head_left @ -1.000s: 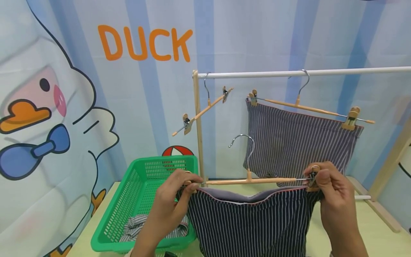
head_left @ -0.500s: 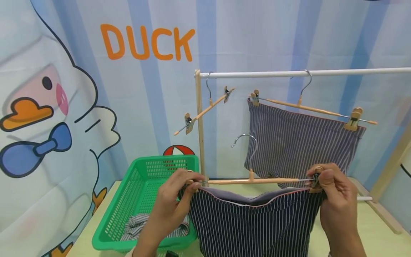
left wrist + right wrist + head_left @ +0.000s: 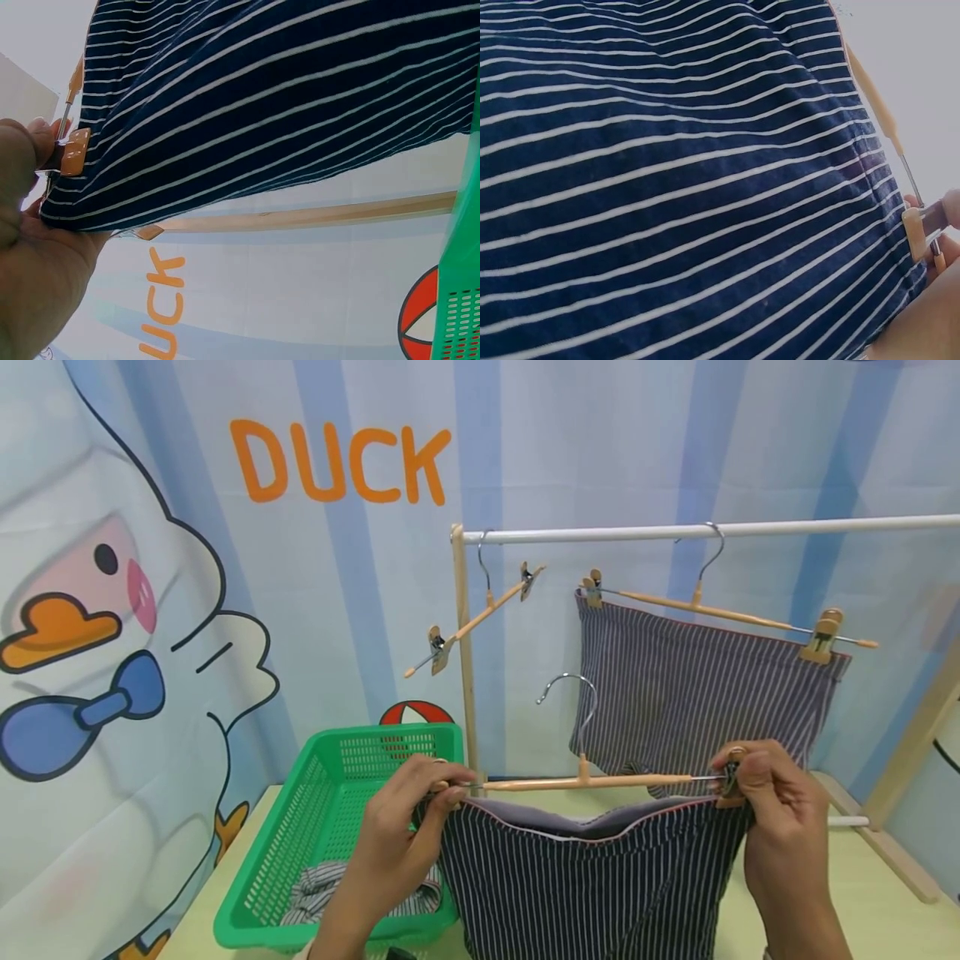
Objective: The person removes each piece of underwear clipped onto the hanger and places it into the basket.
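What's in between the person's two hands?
In the head view, a slim, light-wood clip hanger spans from the left hand to the right hand, with a navy, white-striped cloth garment hanging below.

The worktop (image 3: 885, 922) is pale yellow-green and flat, its far edge running along the back near the printed sheet (image 3: 360, 610); its near edge lies outside the head view. On its left part stands a green basket (image 3: 258, 935), upright, open side up, its long sides running from near to far. A wooden-framed rack (image 3: 892, 858) stands farther right; its right foot lies flat on the surface, slanting toward the near right. The left post rises just beside the basket's far right corner; whether they touch cannot be told.
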### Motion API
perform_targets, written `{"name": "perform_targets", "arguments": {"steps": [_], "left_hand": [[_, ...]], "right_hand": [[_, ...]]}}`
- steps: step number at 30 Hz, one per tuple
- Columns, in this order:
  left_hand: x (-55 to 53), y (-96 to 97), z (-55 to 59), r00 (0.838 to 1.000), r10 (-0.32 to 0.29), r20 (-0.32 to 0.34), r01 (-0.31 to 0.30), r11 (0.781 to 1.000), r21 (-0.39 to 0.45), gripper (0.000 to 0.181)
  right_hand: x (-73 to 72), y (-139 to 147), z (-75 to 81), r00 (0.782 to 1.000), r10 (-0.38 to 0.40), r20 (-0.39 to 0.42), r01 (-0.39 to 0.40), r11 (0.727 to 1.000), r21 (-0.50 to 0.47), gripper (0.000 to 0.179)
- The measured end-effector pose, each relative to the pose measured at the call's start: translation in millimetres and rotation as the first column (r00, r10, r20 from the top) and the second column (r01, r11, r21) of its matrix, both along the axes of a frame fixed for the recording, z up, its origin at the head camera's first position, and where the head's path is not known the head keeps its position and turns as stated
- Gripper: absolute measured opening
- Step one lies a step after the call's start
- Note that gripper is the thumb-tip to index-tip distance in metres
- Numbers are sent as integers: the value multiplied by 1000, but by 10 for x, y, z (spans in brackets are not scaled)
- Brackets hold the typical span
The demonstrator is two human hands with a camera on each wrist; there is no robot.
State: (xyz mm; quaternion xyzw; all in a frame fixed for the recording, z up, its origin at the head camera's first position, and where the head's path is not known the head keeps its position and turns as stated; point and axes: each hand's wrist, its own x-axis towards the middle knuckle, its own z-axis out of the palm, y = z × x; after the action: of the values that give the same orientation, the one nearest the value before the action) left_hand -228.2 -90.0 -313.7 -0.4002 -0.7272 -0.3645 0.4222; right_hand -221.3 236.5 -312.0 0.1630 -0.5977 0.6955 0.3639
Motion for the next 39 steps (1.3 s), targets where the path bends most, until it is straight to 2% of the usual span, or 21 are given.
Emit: {"name": "perform_targets", "arguments": {"steps": [9,12,16,18,25,29,34,39], "left_hand": [[15,-8,2,1000,-8,6,7,1000,3,19],[17,-2,-2,1000,-8,5,8,1000,2,19],[19,4,-7,1000,-7,12,7,1000,0,20],[22,2,-8,1000,-3,23,3,1000,-1,21],[19,3,2,1000,9,-1,-9,1000,0,20],[16,-2,-3,1000,10,-7,-10,1000,-3,19],[19,-1,3,1000,9,-17,-9,1000,-5,19],[24,-12,13,1000,21,-3,-21,1000,-1,18]], "right_hand": [[22,-19,35,996,-59,66,58,998,17,29],[14,-5,8,999,-33,37,32,999,17,30],[-6,13,-22,998,60,-37,-61,998,-19,31],[-17,12,-24,995,81,-53,-83,996,-32,31],[-13,-7,-7,998,53,-32,-54,998,-38,31],[-18,-17,-6,997,66,-44,-68,997,-45,31],[-13,-14,-6,997,65,-29,-65,998,-6,31],[-15,13,-26,993,119,-10,-118,991,57,33]]}}
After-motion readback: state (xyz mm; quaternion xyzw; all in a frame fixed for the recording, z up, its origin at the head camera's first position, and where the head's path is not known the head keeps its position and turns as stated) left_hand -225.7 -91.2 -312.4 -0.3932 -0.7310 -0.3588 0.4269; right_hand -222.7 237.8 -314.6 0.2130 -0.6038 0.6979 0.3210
